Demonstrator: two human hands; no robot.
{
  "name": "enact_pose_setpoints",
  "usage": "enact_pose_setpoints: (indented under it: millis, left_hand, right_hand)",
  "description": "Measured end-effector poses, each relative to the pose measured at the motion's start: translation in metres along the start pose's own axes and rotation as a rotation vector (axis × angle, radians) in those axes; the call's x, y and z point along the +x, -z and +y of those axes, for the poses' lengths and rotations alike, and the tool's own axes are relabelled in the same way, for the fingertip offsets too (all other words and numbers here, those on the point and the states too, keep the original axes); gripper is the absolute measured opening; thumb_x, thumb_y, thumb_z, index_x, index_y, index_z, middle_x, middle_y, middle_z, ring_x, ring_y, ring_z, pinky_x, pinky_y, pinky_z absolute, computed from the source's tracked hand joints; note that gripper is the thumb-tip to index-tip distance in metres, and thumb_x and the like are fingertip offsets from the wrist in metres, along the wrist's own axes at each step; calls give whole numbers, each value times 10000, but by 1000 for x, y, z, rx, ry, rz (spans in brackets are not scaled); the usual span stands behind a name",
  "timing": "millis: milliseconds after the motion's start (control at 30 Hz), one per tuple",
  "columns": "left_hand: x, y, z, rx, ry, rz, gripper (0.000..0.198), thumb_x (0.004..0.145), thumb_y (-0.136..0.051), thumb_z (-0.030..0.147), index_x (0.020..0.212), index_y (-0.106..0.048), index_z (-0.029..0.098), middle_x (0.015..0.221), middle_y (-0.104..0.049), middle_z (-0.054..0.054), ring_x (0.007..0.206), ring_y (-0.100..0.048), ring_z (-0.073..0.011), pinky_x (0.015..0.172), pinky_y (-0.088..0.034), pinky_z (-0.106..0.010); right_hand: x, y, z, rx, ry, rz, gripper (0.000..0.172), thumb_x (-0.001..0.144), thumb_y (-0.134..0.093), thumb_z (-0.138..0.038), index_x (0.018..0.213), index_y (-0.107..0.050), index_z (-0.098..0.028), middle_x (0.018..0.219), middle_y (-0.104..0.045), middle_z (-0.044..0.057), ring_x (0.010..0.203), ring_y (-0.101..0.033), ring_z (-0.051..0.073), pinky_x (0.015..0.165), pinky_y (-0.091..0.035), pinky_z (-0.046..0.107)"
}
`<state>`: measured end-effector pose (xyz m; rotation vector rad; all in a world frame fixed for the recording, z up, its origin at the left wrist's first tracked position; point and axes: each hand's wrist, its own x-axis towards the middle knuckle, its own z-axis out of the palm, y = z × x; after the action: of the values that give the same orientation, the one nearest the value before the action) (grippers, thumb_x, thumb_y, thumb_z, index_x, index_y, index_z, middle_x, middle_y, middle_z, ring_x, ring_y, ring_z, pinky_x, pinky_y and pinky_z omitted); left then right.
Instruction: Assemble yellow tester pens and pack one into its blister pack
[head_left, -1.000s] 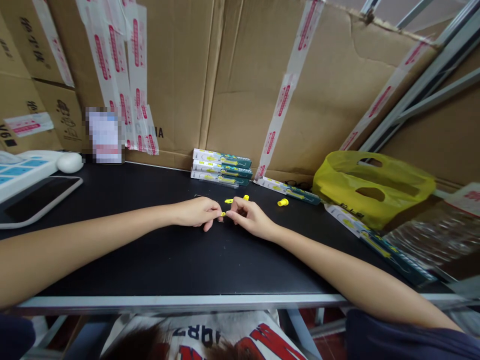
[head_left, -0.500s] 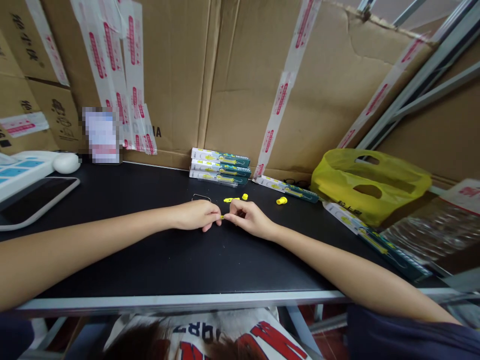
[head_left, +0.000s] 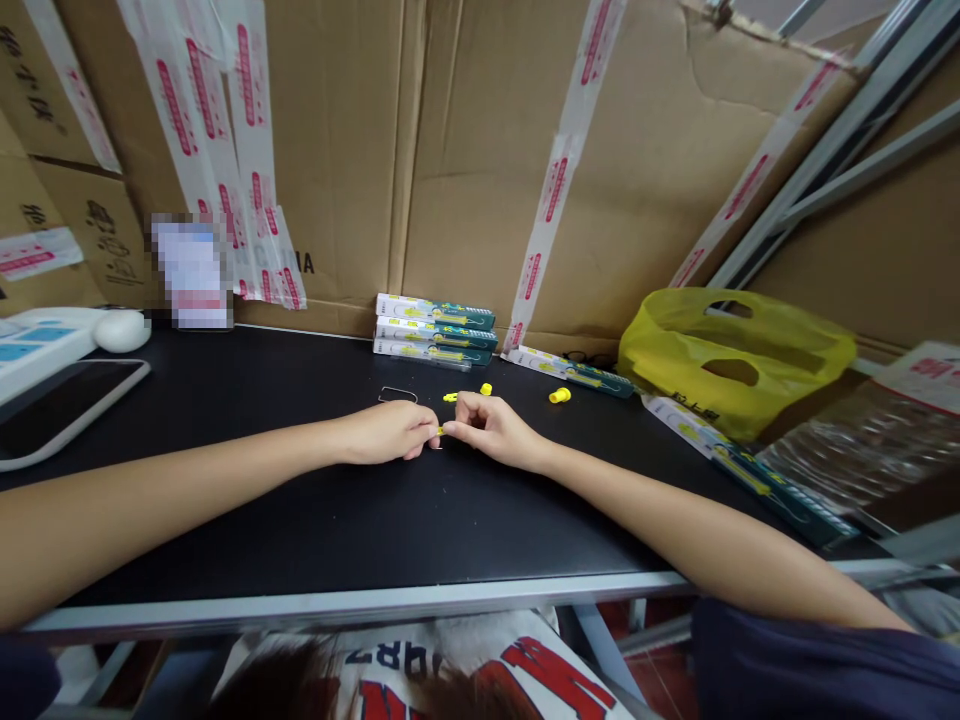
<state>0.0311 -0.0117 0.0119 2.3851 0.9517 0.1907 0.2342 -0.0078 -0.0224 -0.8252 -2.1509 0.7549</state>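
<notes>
Reference point: small yellow piece [head_left: 441,431], held above the counter [head_left: 262,385] between the fingertips of both hands (the fingers conceal most of it, so its shape cannot be told). The left hand [head_left: 388,433], on the 9 o'clock side, pinches the piece between thumb and fingers. The right hand [head_left: 496,430], on the 3 o'clock side, has its grip pinched on the opposite end.

Surrounding items, by bearing from the piece:
- 12 o'clock, near: slim yellow part [head_left: 450,397], partly covered by the right hand.
- 12 o'clock, farther: stacked boxes [head_left: 433,330].
- 1 o'clock: yellow cap [head_left: 486,389].
- 2 o'clock: flanged yellow fitting [head_left: 559,396], lying apart.
- 10 o'clock: bent wire [head_left: 399,390], just beyond the left hand.
</notes>
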Motion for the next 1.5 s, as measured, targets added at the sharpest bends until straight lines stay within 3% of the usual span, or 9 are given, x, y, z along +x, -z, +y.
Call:
enact_pose_setpoints:
  millis: [200, 300, 533, 767, 967, 1133, 1500]
  left_hand:
    - [1, 1, 1, -141, 45, -18, 248, 878, -357, 346, 849, -530, 170, 630, -546, 37, 498, -431, -91, 523, -348, -217]
    - [1, 4, 2, -108, 10, -23, 247, 873, -373, 359, 806, -520, 173, 653, -585, 22, 523, -447, -96, 535, -344, -222]
    - [-4, 6, 5, 12, -10, -17, 278, 875, -362, 341, 709, -511, 176, 666, -613, 11, 589, -486, -113, 590, -353, -236]
    - [-6, 5, 6, 97, 11, -27, 274, 884, -336, 323, 695, -479, 187, 666, -602, 9, 599, -520, -123, 588, -361, -240]
    - [-6, -2, 6, 439, 7, 106, 234, 886, -338, 324, 803, -514, 195, 788, -629, -47, 700, -584, -195, 558, -329, -274]
    - [-6, -6, 4, 544, 33, 127, 245, 900, -325, 324, 892, -535, 197, 800, -648, -65, 707, -617, -225, 541, -338, -280]
    - [-8, -14, 11, 570, 76, 157, 265, 917, -303, 284, 963, -538, 170, 794, -653, -96, 726, -631, -231, 587, -405, -286]
  right_hand:
    - [1, 4, -4, 117, -76, -11, 401, 760, -654, -488, 664, -406, -187, 528, -447, -69, 458, -391, 63, 446, -308, 195]
    - [0, 6, -8, 119, -111, -68, 361, 800, -612, -474, 701, -422, -184, 535, -477, -62, 440, -400, 61, 430, -321, 189]
    - [-2, 13, -16, -186, 49, -191, 166, 869, -549, -304, 793, -532, -158, 654, -535, -18, 572, -476, 84, 549, -389, 203]
    - [-7, 3, -19, -228, 25, -109, 159, 871, -532, -258, 746, -472, -179, 585, -558, -33, 517, -504, 85, 530, -390, 199]
    - [-11, -6, -17, -332, 34, 1, 144, 852, -553, -249, 744, -491, -178, 590, -535, -35, 513, -476, 83, 503, -341, 198]
    - [-13, -10, -15, -373, 39, 54, 131, 851, -546, -240, 747, -497, -177, 599, -519, -35, 512, -461, 81, 500, -325, 199]
    - [-13, -11, -16, -387, -7, 98, 133, 847, -544, -258, 747, -496, -184, 605, -532, -24, 511, -475, 95, 496, -325, 217]
